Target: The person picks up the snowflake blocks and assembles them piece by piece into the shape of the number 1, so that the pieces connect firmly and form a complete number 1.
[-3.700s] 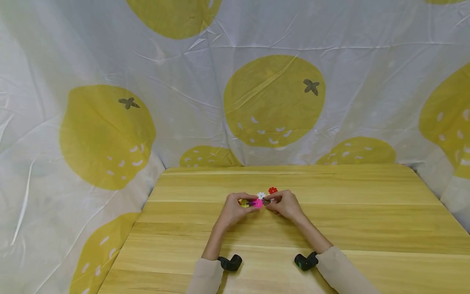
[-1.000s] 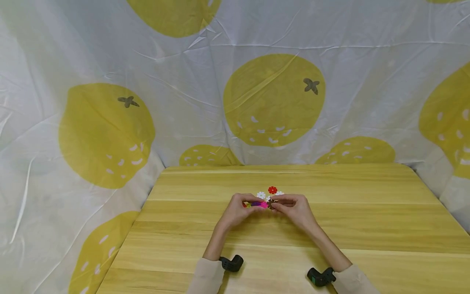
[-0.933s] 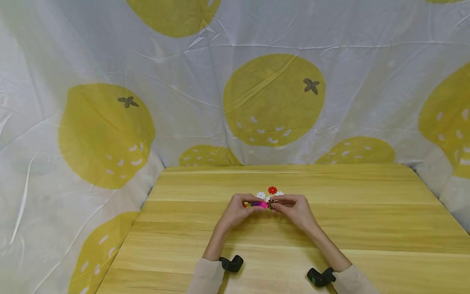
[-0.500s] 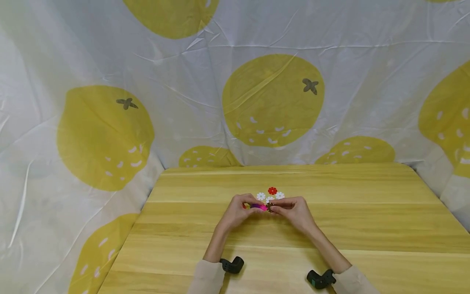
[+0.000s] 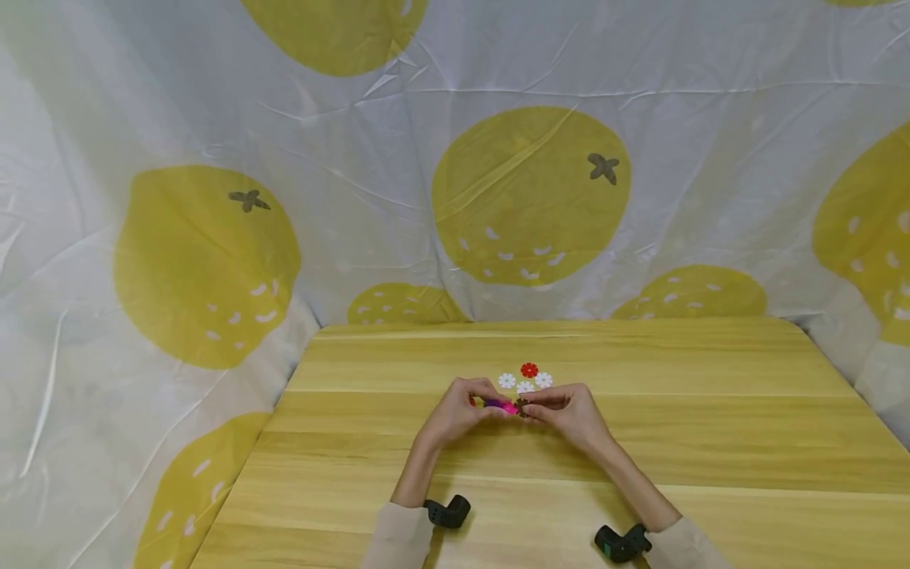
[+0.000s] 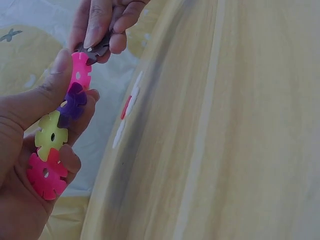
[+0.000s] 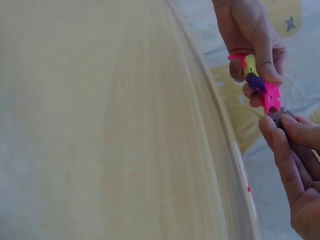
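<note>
My left hand (image 5: pixel 455 412) pinches a chain of interlocking snowflake discs between thumb and fingers. In the left wrist view the chain runs from a pinkish-red disc (image 6: pixel 41 180) at the palm through a yellow disc (image 6: pixel 46 134) and a purple disc (image 6: pixel 76 101) to a pink disc (image 6: pixel 82 75). A dark brown snowflake disc (image 6: pixel 101 46) meets the pink one at its outer edge; how deep their slots engage I cannot tell. My right hand (image 5: pixel 576 414) pinches that brown disc (image 7: pixel 278 117) between thumb and fingertips.
Just beyond the hands, a red disc (image 5: pixel 529 370) and several white discs, among them one at the left (image 5: pixel 506 381), lie on the wooden table (image 5: pixel 711 427). A lemon-print cloth (image 5: pixel 370 197) hangs behind the table. Each wrist wears a black camera (image 5: pixel 449 512).
Both hands have come slightly nearer with the chain and brown disc, uncovering more of the white discs. Since the earliest frame, the right forearm has swung outward to the right.
</note>
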### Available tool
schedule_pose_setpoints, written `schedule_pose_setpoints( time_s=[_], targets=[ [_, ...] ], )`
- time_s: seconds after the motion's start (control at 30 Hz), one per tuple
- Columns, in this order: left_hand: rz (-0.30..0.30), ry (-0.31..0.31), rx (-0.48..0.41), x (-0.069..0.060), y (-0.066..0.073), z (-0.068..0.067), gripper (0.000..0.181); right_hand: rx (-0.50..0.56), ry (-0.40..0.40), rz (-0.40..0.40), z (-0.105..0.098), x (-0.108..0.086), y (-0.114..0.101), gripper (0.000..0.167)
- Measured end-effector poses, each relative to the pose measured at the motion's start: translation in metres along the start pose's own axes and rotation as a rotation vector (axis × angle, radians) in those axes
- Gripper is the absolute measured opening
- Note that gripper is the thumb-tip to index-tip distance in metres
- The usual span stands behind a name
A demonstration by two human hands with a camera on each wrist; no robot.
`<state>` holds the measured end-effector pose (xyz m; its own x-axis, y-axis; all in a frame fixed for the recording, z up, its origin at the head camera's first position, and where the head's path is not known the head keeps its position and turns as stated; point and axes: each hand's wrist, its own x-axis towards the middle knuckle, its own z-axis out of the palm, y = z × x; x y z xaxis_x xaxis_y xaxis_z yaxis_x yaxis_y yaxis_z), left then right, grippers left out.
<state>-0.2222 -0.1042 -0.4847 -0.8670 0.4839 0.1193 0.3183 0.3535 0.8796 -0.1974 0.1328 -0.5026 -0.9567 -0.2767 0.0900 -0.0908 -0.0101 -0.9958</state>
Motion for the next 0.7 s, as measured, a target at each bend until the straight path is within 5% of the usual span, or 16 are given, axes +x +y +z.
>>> schedule_pose_setpoints(
  time_s=[0.37, 0.7],
  targets=[
    [0.006, 0.035, -0.046, 0.001, -0.002, 0.002, 0.015, -0.002, 0.044, -0.002, 0.001, 0.000, -0.001, 0.026],
    [0.027, -0.016, -0.052, 0.002, 0.000, 0.001, 0.015, 0.018, -0.057, 0.015, -0.008, 0.000, -0.007, 0.029]
  ],
)
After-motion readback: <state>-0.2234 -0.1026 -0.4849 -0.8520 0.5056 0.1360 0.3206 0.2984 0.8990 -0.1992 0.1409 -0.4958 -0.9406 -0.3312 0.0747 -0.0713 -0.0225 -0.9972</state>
